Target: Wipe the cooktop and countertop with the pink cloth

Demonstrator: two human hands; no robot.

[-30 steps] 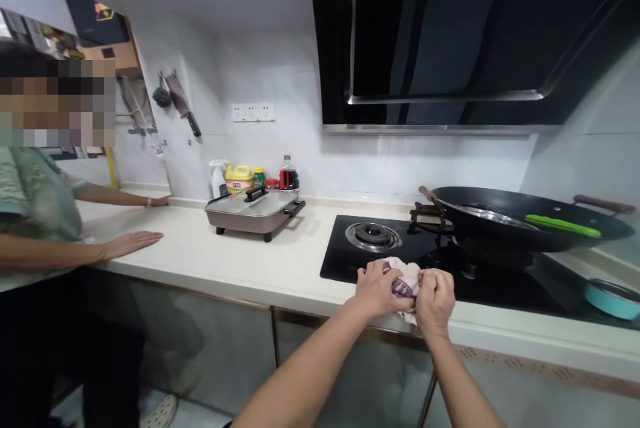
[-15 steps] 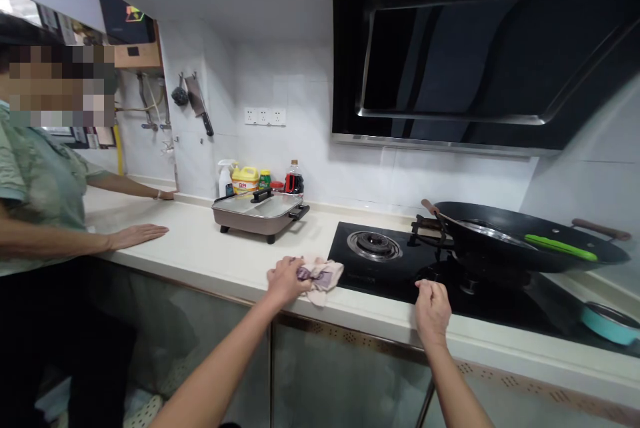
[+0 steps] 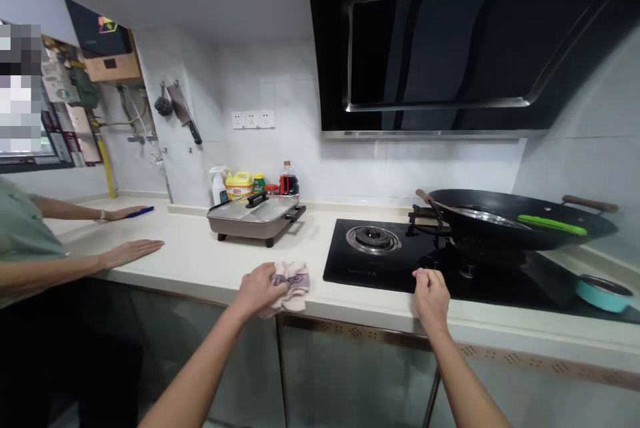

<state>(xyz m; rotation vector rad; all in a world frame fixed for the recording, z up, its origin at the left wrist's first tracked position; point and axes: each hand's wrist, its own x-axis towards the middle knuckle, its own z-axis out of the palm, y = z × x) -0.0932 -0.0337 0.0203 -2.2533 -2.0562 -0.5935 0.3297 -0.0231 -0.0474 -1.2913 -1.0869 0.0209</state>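
A crumpled pale cloth (image 3: 295,285) with purple markings lies on the white countertop (image 3: 200,255) near its front edge. My left hand (image 3: 260,289) is closed on the cloth, with the fingers pressing it down. My right hand (image 3: 431,291) is curled into a loose fist above the front edge of the black gas stove (image 3: 345,261), and nothing shows in it. Behind my left hand stands a brown electric pan (image 3: 245,223) with a glass lid.
At the left, another person's two hands (image 3: 130,253) rest on the counter, one by a blue object (image 3: 140,212). Several bottles (image 3: 239,183) line the wall. A large wok (image 3: 505,228) with a green-handled utensil (image 3: 550,224) sits on the stove's right side, near a turquoise pot (image 3: 603,293).
My left hand has slid the cloth left, away from the stove's corner. My right hand stays about where it was. A blue object now shows by the other person's far hand.
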